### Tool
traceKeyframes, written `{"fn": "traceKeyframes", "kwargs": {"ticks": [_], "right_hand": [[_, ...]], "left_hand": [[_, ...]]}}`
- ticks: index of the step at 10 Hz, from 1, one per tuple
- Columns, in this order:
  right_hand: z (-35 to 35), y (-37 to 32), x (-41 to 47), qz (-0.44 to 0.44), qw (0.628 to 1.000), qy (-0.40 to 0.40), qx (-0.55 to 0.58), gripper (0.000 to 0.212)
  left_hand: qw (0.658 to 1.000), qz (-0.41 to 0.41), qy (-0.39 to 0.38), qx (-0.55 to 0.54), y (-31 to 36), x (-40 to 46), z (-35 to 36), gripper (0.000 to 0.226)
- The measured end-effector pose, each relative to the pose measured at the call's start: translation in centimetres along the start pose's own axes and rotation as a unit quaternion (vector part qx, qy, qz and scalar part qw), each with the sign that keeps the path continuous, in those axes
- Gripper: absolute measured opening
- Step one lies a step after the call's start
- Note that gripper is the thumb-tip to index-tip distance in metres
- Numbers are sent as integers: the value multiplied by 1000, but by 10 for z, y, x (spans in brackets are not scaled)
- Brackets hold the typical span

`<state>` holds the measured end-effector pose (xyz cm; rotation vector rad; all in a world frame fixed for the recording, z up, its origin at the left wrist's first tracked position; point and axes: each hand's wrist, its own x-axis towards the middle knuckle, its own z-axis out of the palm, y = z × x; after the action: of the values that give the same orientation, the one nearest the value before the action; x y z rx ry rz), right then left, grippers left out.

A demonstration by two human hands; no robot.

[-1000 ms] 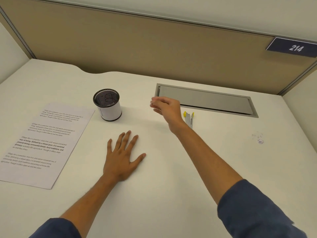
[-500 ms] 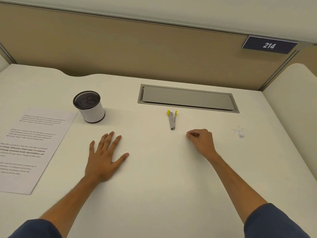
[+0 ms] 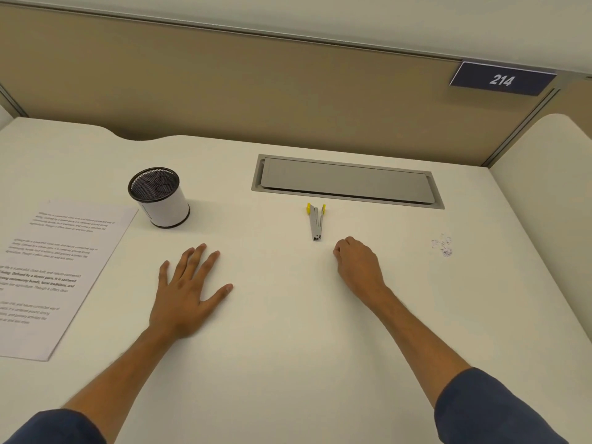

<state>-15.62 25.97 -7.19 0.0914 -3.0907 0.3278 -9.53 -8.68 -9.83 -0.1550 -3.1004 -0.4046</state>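
Two hands on one desk [image 3: 288, 363]: left hand [image 3: 189, 293] flat, fingers released and spread; right hand [image 3: 358, 267] clenched, nothing seen in it, near one staple remover [image 3: 316, 222] lying untouched before one hatch [image 3: 346, 182]; one cup [image 3: 160, 198], one sheet [image 3: 54, 270] far left.

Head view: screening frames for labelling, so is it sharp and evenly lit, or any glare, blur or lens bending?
Head view: light soft and even, no glare on the desk; the left hand and right hand cast only faint shadows; the sign reads 214 sharply, but small print on the sheet is too fine to read; the partition rail bows, a wide-angle distortion.
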Motion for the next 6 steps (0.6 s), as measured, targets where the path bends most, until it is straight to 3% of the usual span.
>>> {"fn": "traceKeyframes", "kwargs": {"ticks": [1, 3, 4, 6], "right_hand": [[5, 0, -5, -11, 1000, 4, 0, 18], [-12, 40, -6, 128, 959, 98, 234, 14], [-19, 62, -6, 160, 952, 92, 243, 13], [-21, 68, -1, 111, 968, 66, 214, 13]], "left_hand": [[1000, 0, 0, -1, 0, 0, -1, 75], [1000, 3, 4, -5, 0, 0, 0, 74], [1000, 3, 1, 0, 0, 0, 0, 75], [1000, 1, -3, 3, 0, 0, -1, 75]]}}
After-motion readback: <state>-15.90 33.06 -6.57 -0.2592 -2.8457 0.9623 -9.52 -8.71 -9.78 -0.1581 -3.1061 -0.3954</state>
